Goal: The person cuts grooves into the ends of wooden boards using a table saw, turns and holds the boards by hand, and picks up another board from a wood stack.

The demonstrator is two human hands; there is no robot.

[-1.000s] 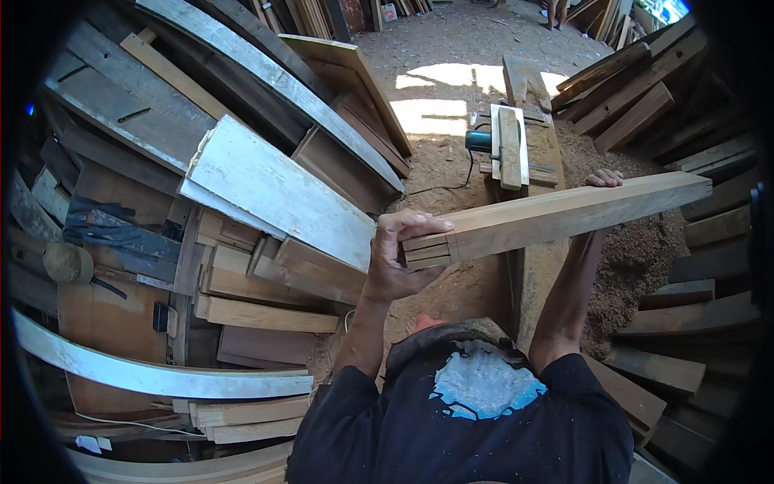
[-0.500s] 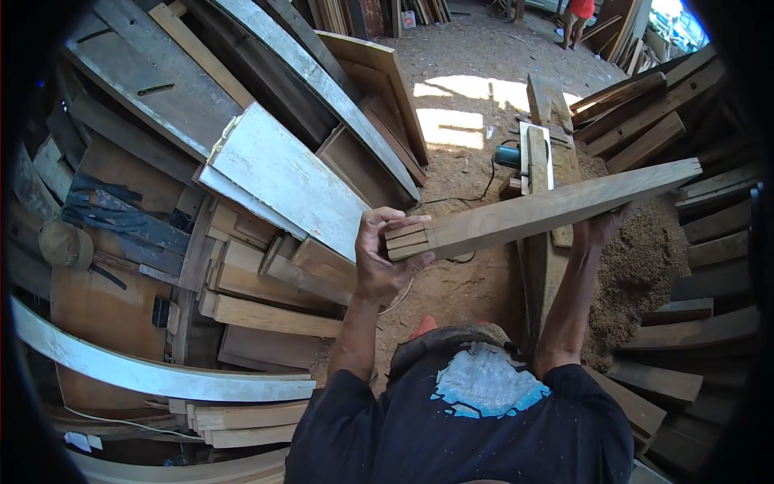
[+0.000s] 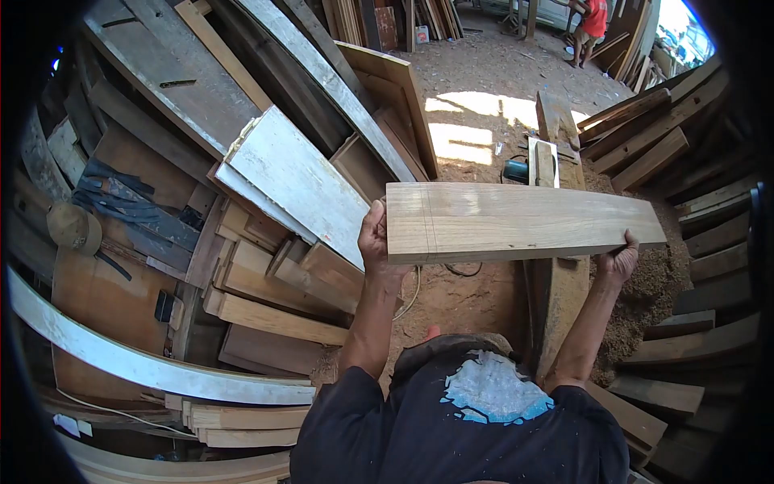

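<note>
Wooden bench [image 3: 563,302] runs near to far, right of ctr, w/ sawdust heap [image 3: 657,278] along its right side. Board [image 3: 524,216] is up in the air, crosswise in front of the body, overlapping the bench from this view; held near both ends prob. b/c it's long & needs support at each. Broad face is turned to the wearer, prob. so the surface can be seen. Teal tool [image 3: 516,170] sits far, beyond the board, leaving both hands free for it.

L forearm comes up nearly straight; R forearm slants out to the right. L hand [image 3: 374,239] clasps the left end; some fingers hidden, can't tell their spread. R hand [image 3: 619,256] pinches the near edge close to the right end, thumb on the face. Thin lines [image 3: 430,222] cross the face near the left end.
</note>
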